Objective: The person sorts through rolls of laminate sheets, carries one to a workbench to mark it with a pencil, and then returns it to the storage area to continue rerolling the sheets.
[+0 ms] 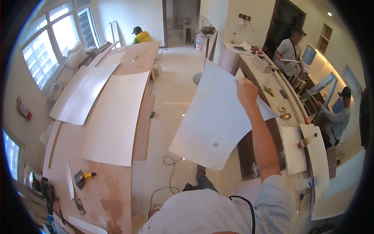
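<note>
My right hand (pixel 247 90) is raised in front of me, its fingers closed on the upper right edge of a large, thin laminate sheet (pixel 212 113). The sheet is pale and bends as it hangs over the floor, with a small square printed code (pixel 215 144) near its lower edge. Its right corner reaches toward the long counter (pixel 269 84). My left hand does not show. To my left, two pale sheets (pixel 113 117) lie overlapping on the wooden worktable (pixel 113 195).
The worktable also carries a yellow-handled scraper (pixel 83 177) and a phone-like object (pixel 80 206). A cable (pixel 169 171) snakes across the floor near my foot. A pedestal fan (pixel 206 35) stands ahead. One person (pixel 142 36) crouches beyond the table; two people (pixel 290 50) work behind the counter.
</note>
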`<state>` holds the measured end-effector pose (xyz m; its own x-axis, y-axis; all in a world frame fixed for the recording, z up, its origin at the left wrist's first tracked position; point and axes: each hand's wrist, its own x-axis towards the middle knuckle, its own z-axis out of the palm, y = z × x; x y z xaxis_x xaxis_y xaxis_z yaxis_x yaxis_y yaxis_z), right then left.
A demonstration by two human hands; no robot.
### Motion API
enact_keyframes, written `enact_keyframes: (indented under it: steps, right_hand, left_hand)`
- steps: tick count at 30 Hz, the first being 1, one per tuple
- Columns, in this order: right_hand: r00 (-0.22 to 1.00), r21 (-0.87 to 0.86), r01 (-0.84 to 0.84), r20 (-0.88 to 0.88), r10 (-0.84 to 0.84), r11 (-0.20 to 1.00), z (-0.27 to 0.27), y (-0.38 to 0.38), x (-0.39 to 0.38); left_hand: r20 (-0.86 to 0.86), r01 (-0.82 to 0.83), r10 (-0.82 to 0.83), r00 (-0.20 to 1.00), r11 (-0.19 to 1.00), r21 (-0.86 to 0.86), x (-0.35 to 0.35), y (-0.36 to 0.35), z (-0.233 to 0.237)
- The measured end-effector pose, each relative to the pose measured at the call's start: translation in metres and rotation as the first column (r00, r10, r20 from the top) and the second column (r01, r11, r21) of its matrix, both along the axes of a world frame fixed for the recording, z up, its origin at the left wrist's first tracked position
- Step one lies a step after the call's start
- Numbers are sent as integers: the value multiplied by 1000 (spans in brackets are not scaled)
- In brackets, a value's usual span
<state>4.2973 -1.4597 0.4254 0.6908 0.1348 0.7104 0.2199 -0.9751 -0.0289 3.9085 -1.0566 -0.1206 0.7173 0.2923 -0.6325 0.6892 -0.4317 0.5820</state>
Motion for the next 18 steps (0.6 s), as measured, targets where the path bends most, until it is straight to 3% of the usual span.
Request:
enact_keyframes:
  steps: [5, 11, 18]
  right_hand:
    - [996, 66, 9, -87, -4, 998, -11, 30, 172]
    - [987, 53, -158, -31, 160, 986, 13, 74, 366]
    - [980, -91, -196, 19, 198, 976, 50, 150, 586]
  left_hand:
    - [-35, -76, 78, 996, 996, 39, 136, -19, 14]
    - [-22, -226, 226, 974, 974, 8, 270, -29, 44]
    - [-83, -344, 341, 937, 938, -33, 427, -11, 10]
